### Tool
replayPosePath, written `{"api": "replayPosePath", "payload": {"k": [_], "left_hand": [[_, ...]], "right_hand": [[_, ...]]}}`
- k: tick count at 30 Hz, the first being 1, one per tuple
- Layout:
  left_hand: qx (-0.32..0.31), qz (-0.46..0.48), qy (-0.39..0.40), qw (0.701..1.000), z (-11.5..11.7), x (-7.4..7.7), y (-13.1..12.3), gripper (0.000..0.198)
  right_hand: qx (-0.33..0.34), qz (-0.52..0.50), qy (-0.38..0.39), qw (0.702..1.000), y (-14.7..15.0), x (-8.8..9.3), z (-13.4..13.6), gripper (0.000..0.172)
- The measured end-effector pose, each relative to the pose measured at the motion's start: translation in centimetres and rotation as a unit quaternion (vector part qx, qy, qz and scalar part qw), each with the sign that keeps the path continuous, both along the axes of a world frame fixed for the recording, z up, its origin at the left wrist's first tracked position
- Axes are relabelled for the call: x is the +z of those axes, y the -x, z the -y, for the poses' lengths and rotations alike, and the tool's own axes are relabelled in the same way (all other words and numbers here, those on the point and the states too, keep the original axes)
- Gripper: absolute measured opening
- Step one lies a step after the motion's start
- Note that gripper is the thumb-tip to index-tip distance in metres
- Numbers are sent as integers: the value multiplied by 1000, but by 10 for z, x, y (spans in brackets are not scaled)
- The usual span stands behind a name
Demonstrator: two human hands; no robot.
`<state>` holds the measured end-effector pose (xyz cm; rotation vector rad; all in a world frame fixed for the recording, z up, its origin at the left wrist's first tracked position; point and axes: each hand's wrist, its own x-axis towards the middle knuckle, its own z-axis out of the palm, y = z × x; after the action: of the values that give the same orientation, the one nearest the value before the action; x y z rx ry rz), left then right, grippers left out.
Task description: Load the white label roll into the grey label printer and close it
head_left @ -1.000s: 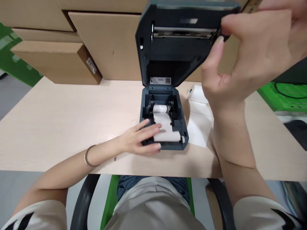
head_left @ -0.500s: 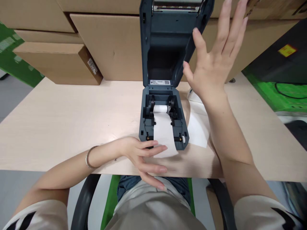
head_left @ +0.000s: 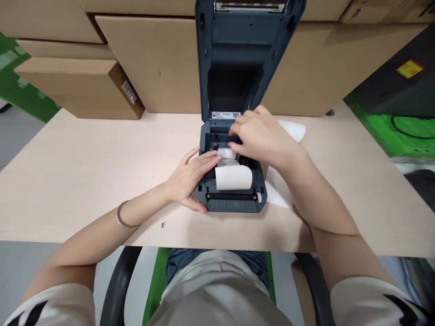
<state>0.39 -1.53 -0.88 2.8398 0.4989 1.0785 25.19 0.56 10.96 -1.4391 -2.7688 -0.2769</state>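
Observation:
A dark blue-grey label printer [head_left: 234,206] stands on the table with its lid [head_left: 238,40] raised upright. Inside lies a small white paper roll [head_left: 226,153] between black holders. The loose end of the paper strip [head_left: 234,177] curls back over the printer's front part, leaving the black roller [head_left: 232,197] bare. My left hand [head_left: 193,176] lies open along the printer's left side, fingertips by the roll and thumb at the front left corner. Over the right roll holder, which it mostly hides, hovers my right hand [head_left: 254,136]; its fingers are bent, with a gap between thumb and forefinger.
White paper [head_left: 277,190] lies on the table right of the printer, and another white piece [head_left: 292,130] behind my right wrist. Cardboard boxes [head_left: 163,68] stand along the back behind the lid. A smaller box [head_left: 78,88] sits at the back left.
My right hand has come down from beside the raised lid to the roll holder. My left hand has moved up from the front to the printer's left side. The paper end now curls back.

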Motion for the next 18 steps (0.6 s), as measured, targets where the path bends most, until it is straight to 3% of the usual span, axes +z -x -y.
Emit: {"api": "replayPosePath", "payload": {"k": [3, 8, 15, 18], "left_hand": [[-13, -22, 23, 999, 0, -3, 1, 119], [42, -43, -9, 998, 5, -6, 1, 112], [70, -36, -57, 995, 5, -6, 2, 114], [65, -31, -69, 995, 2, -11, 5, 114]], "right_hand": [[10, 42, 38, 998, 9, -19, -1, 28], [32, 68, 48, 996, 16, -33, -3, 26], [41, 29, 89, 995, 15, -19, -7, 25], [41, -22, 50, 998, 9, -5, 1, 23]]}}
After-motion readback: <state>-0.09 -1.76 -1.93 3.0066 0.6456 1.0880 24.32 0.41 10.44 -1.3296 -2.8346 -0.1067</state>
